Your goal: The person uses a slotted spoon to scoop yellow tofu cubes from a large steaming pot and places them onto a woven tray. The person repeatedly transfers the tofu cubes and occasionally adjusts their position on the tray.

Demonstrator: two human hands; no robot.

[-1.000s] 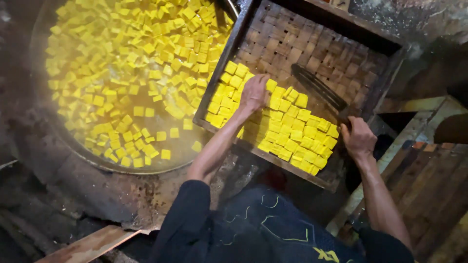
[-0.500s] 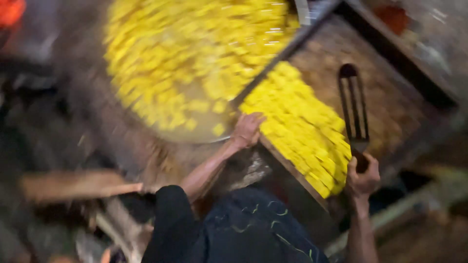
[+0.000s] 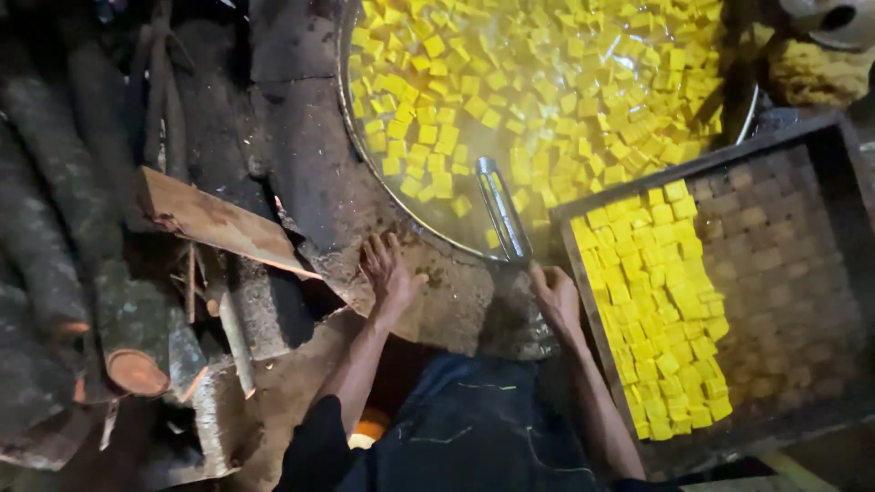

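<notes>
A big round metal pan holds yellow liquid with several yellow cubes floating in it. My right hand grips the handle of a slotted metal spatula, whose blade reaches over the pan's near rim into the liquid. My left hand rests flat, fingers spread, on the rough stove top just outside the pan's rim. To the right, a dark wooden tray carries rows of yellow cubes along its left side.
Logs and a flat wooden board lie at the left beside the stove. An orange glow shows low between my arms. My dark trousers fill the bottom centre. A pale rounded object sits at the top right.
My left hand left the cubes on the tray and now lies on the stove top. My right hand brought the spatula from over the tray to the pan. The view swung left.
</notes>
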